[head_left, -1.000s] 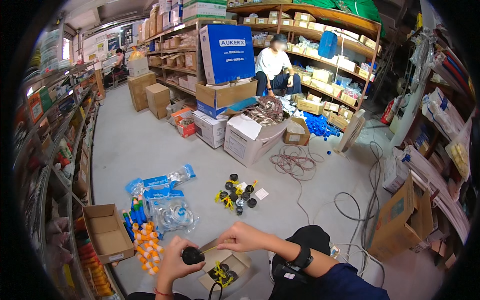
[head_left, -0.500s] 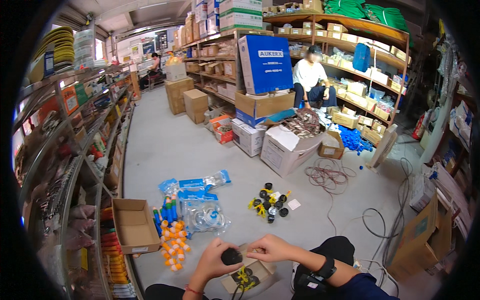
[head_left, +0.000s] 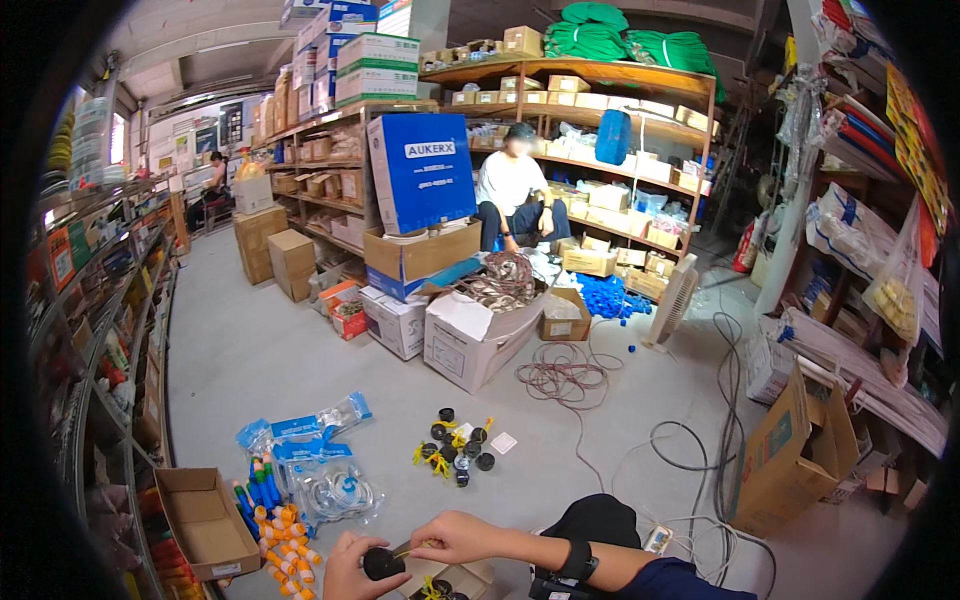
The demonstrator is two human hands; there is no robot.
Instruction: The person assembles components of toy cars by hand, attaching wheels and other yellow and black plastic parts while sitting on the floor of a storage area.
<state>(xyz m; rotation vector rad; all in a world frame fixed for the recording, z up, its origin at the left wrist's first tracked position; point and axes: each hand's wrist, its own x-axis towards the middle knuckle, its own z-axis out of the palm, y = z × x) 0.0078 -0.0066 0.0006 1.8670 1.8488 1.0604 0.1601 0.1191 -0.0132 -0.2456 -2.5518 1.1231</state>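
Note:
My left hand [head_left: 352,568] is closed around a round black piece [head_left: 383,564], a cap or small roll by its shape. A thin yellow cord [head_left: 402,552] runs from this piece to my right hand [head_left: 452,537], whose fingers pinch its end. Just below my hands stands a small open cardboard box [head_left: 478,577]. Inside it lie similar round black pieces [head_left: 440,588] with yellow cords; the picture's lower edge cuts them off. Farther out on the floor is a loose group of black pieces with yellow cords [head_left: 438,462].
Left of my hands are orange-and-white parts [head_left: 290,545], clear bags of coiled tubing [head_left: 335,490] and an open cardboard tray [head_left: 210,520]. Cables [head_left: 725,440], a fan [head_left: 672,300] and a large carton [head_left: 790,460] stand or lie rightward. A seated person [head_left: 515,190] works beyond.
The view has swung to the right, so everything sits farther left in the picture. My right hand has drawn a little away from the black piece, and the yellow cord now shows between them.

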